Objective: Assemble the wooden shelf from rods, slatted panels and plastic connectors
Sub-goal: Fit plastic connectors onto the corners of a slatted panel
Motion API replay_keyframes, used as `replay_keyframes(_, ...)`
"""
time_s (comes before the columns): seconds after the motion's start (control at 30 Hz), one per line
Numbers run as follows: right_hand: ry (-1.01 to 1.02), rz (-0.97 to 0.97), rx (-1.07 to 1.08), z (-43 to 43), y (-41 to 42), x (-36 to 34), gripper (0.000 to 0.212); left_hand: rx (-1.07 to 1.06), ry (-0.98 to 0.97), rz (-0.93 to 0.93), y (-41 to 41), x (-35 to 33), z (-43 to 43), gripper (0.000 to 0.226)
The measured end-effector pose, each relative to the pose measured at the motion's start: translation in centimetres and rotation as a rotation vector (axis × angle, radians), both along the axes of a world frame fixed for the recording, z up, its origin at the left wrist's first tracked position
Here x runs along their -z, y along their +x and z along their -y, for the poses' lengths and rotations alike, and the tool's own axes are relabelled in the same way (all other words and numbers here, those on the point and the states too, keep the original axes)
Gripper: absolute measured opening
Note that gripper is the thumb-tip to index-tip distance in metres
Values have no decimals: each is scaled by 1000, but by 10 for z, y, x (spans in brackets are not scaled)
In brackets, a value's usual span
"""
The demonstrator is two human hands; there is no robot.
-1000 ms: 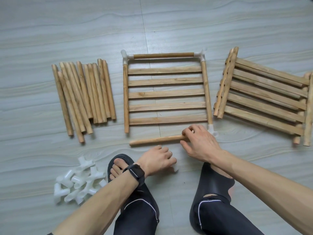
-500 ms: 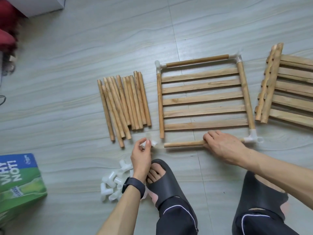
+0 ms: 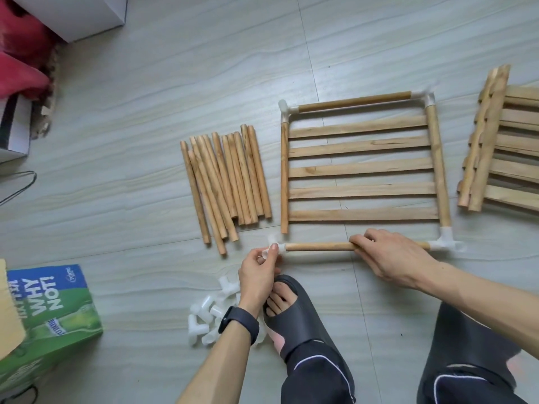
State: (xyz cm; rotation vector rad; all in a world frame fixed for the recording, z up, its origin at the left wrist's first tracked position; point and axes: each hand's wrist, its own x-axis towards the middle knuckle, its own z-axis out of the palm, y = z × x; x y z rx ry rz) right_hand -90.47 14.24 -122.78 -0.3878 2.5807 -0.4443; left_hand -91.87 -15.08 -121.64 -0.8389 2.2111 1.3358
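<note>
floor (image 3: pixel 145 118): pale grey wood-grain tiles | green and blue box (image 3: pixel 49 313): lower left | white box (image 3: pixel 81 16): top left | red cloth (image 3: pixel 20 62): left edge

The loose rods (image 3: pixel 224 182) and the slatted panel (image 3: pixel 361 170) are pale bare wood, matt, with visible grain. The spare connectors (image 3: pixel 204 316) are white, slightly translucent plastic. The floor (image 3: pixel 145 112) is smooth with a faint sheen. The green carton (image 3: pixel 52 310) is printed cardboard.

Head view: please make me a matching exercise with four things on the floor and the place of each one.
1 loose rods
2 spare connectors
3 green box
4 stacked panels

a at the right edge of the picture
b just left of the framed panel
c beside the left slipper
d lower left corner

Pairs: 1-b, 2-c, 3-d, 4-a
</note>
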Motion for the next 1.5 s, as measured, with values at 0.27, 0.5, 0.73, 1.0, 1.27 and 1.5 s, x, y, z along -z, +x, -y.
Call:
replay_keyframes(0.27, -17, 5, 12, -2, -1, 0, 37, -147, 246, 100, -19, -9, 7, 20)
replay_keyframes(0.5, -24, 45, 13, -1, -3, -1, 36, 25, 218, 59, -15, -9, -5, 36)
replay_keyframes(0.73, -26, 45, 19, -1, -1, -2, 37, -67, 193, 16, -19, -8, -7, 27)
replay_keyframes(1.0, -10, 34, 17, -2, -2, 1, 35, -12, 8, 138, -25, -4, -5, 63)
replay_keyframes(1.27, -13, 30, 28, -2, -4, 3, 34, -34, 113, 112, -21, -1, -2, 35)
replay_keyframes(1.5, -4, 67, 26, -1, -7, 0, 33, -177, 176, 131, -14, -3, -10, 52)
